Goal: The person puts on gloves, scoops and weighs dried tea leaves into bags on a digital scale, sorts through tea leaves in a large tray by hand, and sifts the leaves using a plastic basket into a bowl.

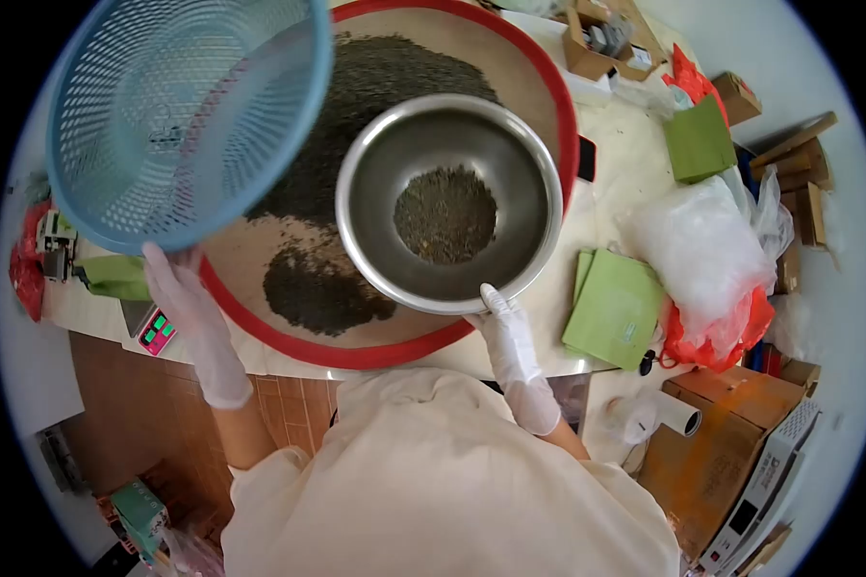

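Observation:
My gloved left hand (188,313) is closed on the near rim of a blue plastic basket (114,234) with slotted walls. The basket is tilted at the upper left, and I see nothing inside it. In my gloved right hand (512,341) is the near rim of a steel bowl (524,192), thumb over the edge. Dark, loose crumbs like dried tea leaves (445,213) lie at the bottom of the bowl. Beneath both vessels is a large round tray with a red rim (356,356), where more dark leaf material (318,288) is spread in patches.
Green bags (614,308), a clear plastic bag (698,240) and a phone (587,159) lie on the right of the table. A small scale (154,330) with lit digits stands at the left edge. Cardboard boxes (722,433) are stacked at the lower right.

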The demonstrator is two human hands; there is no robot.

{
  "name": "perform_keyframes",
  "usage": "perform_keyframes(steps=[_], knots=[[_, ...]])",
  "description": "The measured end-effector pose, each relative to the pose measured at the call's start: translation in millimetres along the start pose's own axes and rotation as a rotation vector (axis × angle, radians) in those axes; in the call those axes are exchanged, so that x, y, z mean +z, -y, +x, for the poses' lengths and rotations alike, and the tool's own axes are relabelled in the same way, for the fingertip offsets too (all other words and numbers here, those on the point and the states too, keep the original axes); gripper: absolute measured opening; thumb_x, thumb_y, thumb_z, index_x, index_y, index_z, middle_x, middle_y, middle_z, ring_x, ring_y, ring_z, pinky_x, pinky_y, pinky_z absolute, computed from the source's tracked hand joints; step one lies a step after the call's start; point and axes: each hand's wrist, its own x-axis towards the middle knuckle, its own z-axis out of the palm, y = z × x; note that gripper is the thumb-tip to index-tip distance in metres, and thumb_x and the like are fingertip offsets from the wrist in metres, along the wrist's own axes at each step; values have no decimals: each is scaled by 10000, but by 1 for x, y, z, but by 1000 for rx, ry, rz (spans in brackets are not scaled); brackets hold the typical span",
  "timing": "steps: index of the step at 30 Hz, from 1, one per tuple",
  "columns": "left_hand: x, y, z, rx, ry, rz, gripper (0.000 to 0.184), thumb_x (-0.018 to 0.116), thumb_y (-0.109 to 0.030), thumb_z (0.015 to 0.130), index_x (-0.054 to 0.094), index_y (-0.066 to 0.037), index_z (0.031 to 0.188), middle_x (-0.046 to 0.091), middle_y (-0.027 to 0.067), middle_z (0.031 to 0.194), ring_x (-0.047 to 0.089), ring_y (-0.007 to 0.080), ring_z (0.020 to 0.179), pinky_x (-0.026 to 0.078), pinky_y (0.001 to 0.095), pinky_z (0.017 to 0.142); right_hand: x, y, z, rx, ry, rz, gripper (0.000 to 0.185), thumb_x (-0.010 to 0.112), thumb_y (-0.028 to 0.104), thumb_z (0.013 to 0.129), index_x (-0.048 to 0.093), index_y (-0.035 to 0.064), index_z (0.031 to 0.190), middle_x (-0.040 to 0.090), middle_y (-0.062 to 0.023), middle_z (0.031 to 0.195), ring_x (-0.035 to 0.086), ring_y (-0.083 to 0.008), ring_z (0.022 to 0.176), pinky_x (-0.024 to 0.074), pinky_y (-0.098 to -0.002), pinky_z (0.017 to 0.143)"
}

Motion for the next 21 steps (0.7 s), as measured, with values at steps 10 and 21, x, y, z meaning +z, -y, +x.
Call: perform_keyframes(steps=[10, 21], knots=[[-41, 86, -23, -818, 657, -122, 476, 479, -399, 943, 510, 16, 1175, 607, 124, 1076, 619, 224, 940, 520, 356, 836, 39, -128, 19, -267, 12, -171, 468, 500, 234, 948, 354, 24, 1340, 461, -117, 1294, 477, -281, 1169, 416, -416, 993], [-83, 214, 16, -34, 785, 510, 488, 424, -447, 935, 496, -71, 1237, 552, 172, 1224, 539, 334, 1106, 400, 403, 969, 52, -210, 53, -551, -351, -1398, 536, 439, 271, 937, 327, -11, 1379, 345, -220, 1413, 297, -360, 1325, 248, -422, 1079]])
